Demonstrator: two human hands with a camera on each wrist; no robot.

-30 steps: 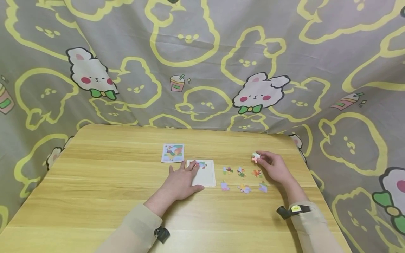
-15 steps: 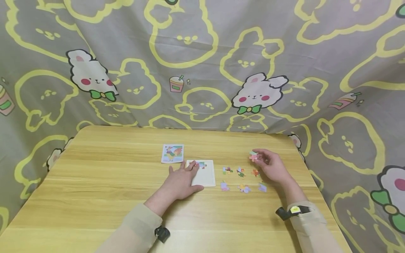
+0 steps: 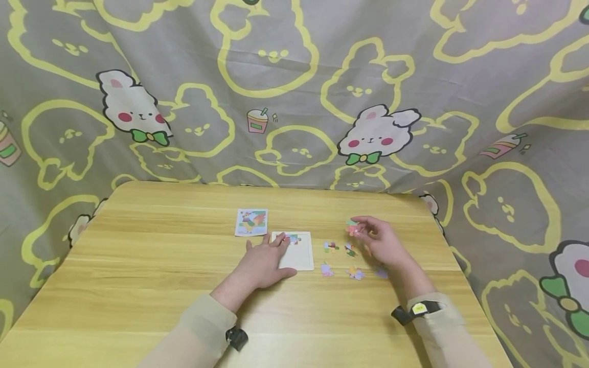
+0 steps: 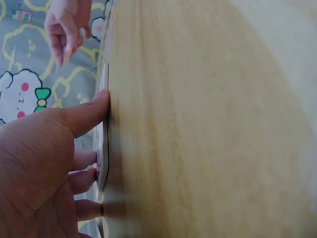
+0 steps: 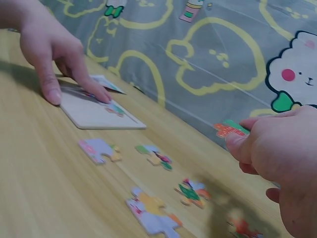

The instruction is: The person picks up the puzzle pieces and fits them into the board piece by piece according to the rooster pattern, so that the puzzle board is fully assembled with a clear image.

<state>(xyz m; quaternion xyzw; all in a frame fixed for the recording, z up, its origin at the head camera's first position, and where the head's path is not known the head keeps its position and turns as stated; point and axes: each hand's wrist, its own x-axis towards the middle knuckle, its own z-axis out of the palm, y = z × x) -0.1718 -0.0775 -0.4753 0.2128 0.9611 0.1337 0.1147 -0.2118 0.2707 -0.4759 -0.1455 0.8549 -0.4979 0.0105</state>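
My right hand pinches a green and orange-red jigsaw puzzle piece between thumb and fingers, raised above the table. In the head view it hangs over the back of the loose pieces. My left hand rests spread on the white puzzle tray, index finger over its upper left part, thumb at its near edge. Beside that index finger, joined pieces lie along the tray's top edge. Loose puzzle pieces lie right of the tray in two rows, among them a purple one and a green-and-red one.
A square picture card with a bird printed on it lies behind and left of the tray. The wooden table meets a grey patterned curtain at its back edge. My right forearm and hand partly cover the rightmost loose pieces.
My right hand has moved left with the puzzle piece, from beyond the right end of the rows to behind the middle pieces. My left hand stays on the tray.
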